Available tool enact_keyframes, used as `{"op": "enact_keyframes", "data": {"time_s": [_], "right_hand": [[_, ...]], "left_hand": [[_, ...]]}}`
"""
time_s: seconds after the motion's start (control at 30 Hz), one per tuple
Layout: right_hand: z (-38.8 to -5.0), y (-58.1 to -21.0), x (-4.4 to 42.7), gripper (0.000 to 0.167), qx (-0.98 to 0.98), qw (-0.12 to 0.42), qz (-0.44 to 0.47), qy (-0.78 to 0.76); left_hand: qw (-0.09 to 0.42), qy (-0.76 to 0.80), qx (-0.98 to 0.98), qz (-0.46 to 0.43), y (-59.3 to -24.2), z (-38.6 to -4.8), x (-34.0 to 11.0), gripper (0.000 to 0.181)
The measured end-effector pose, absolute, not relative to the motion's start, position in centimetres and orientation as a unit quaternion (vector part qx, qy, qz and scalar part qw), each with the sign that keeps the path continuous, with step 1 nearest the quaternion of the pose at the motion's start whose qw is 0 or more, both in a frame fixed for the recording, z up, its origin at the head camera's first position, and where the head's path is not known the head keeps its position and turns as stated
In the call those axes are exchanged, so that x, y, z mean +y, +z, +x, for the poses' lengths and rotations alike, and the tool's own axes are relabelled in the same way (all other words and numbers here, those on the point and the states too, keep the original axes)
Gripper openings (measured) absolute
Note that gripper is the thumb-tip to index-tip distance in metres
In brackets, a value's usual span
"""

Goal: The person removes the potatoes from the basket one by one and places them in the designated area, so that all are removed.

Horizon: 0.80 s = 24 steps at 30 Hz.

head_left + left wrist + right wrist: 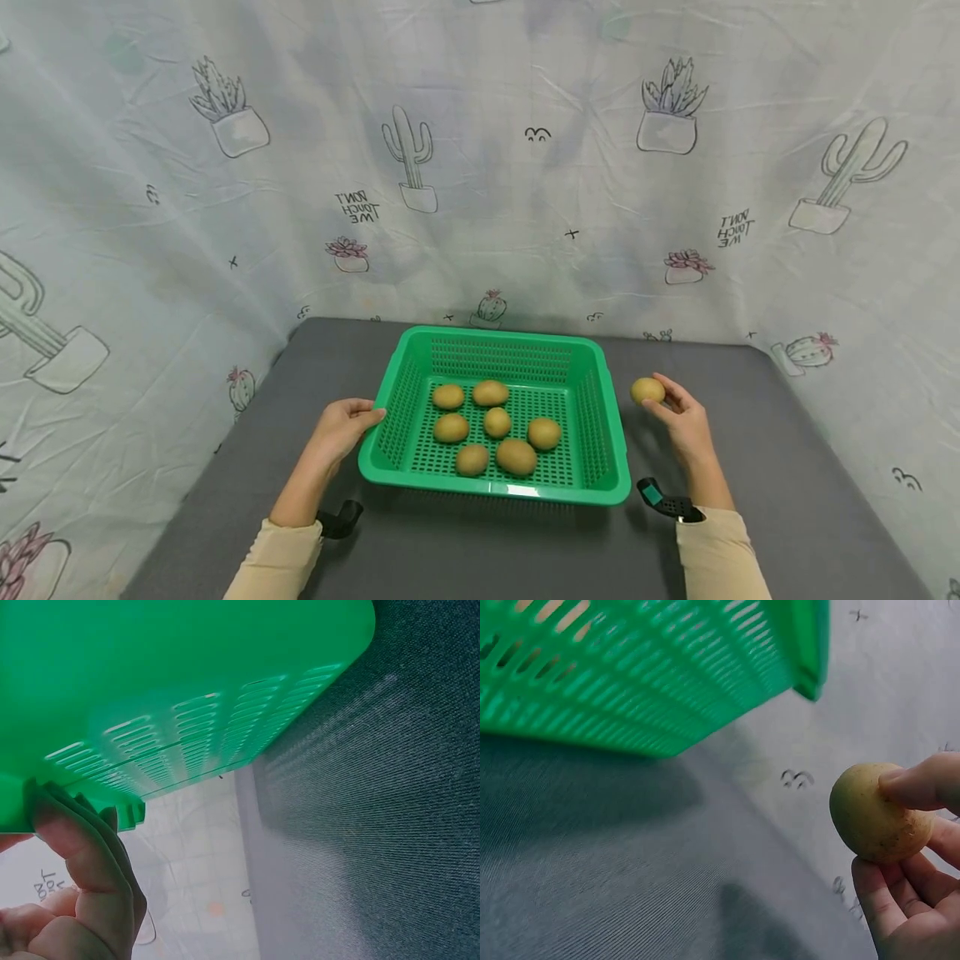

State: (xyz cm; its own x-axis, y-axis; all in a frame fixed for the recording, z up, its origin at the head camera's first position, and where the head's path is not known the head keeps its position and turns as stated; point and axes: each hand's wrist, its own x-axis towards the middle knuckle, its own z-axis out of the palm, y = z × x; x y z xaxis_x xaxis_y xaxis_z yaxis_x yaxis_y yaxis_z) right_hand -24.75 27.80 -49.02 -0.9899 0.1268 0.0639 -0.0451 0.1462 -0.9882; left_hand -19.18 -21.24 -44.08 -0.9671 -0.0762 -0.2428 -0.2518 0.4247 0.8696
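Observation:
A green plastic basket (495, 496) with slotted walls stands on the grey table, and several potatoes (516, 457) lie spread over its floor. My left hand (345, 429) grips the basket's left rim, thumb on top; in the left wrist view the fingers (82, 847) curl under the rim from outside. To the right of the basket, my right hand (684, 421) pinches a single potato (647, 390) between thumb and fingers. The right wrist view shows this potato (874, 814) held above the table, apart from the basket wall (667, 682).
The grey tabletop (750, 433) runs around the basket on all sides. A pale curtain (495, 167) with cactus prints hangs behind the table and along both sides. Black straps with small devices (663, 500) sit on both wrists.

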Motion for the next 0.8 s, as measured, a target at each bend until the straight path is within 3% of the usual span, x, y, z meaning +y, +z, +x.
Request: {"op": "enact_keyframes", "data": {"time_s": [0.33,0.8], "right_hand": [[-25.5,-51.3,27.7,0.064,-0.797,0.016,-0.103,0.595],[-25.5,-52.1,27.7,0.064,-0.825,0.003,-0.094,0.558]], "left_hand": [[0.079,0.53,0.839,-0.1,-43.9,-19.2,-21.2,0.053],[0.079,0.532,0.837,-0.098,-44.0,-19.2,-21.2,0.052]]}}
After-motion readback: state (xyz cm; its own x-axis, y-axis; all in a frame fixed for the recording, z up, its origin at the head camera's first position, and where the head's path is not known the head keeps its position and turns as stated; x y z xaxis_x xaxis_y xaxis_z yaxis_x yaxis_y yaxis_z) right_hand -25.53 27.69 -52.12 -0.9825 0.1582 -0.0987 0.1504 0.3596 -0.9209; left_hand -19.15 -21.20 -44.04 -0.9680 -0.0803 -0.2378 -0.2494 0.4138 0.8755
